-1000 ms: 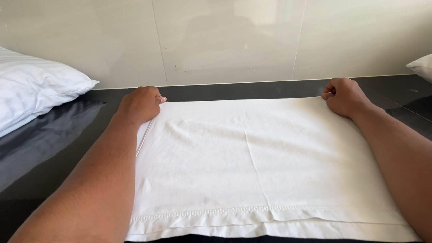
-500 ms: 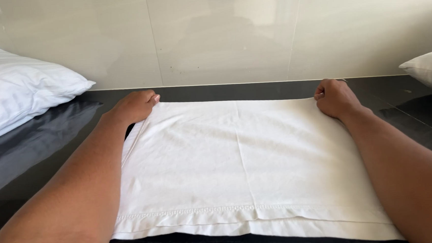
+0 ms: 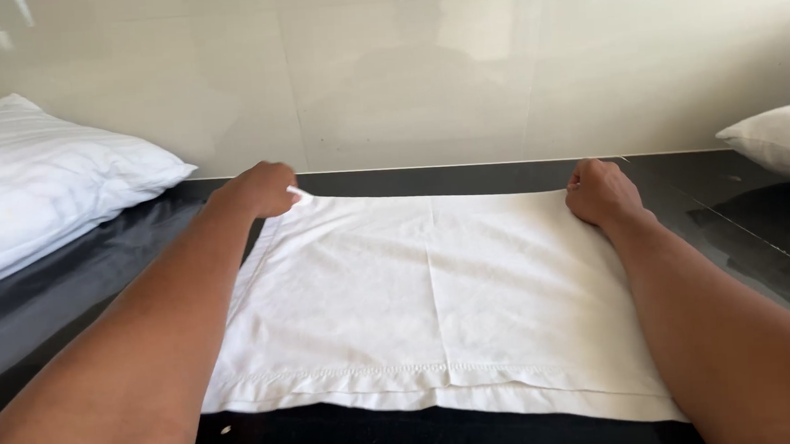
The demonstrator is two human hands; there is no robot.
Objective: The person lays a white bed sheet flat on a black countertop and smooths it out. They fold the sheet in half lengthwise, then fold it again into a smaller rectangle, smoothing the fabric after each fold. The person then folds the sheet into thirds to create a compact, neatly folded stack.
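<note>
**Dark glossy tabletop, white pillowcase held at its far corners**

A dark, polished tabletop (image 3: 101,291) fills the lower part of the view and runs back to a pale, shiny tiled wall (image 3: 423,76) that carries a faint reflection.

Nearest, at 6 o'clock, the hemmed edge of a flat white pillowcase (image 3: 436,310) lies across the tabletop, with a stitched band running along it and a strip of bare black surface below. The cloth spreads away from the viewer toward 12 o'clock, mostly smooth, with a soft crease down its middle and light wrinkles. Both forearms reach over it from the lower corners, the left from 7 o'clock and the right from 5 o'clock.

At the far edge of the cloth, the left hand (image 3: 258,189) sits at about 11 o'clock on the far left corner. Its fingers are curled closed and pinch a bit of the white fabric, which shows just beside the knuckles. The right hand (image 3: 601,193) sits at about 1 o'clock on the far right corner, its fingers folded in around the cloth's edge, gripping it.

Further out, a plump white pillow (image 3: 42,195) rests at 9 o'clock, well apart from the pillowcase. A second white pillow (image 3: 783,143) shows only in part at 3 o'clock, cut by the frame edge.
</note>
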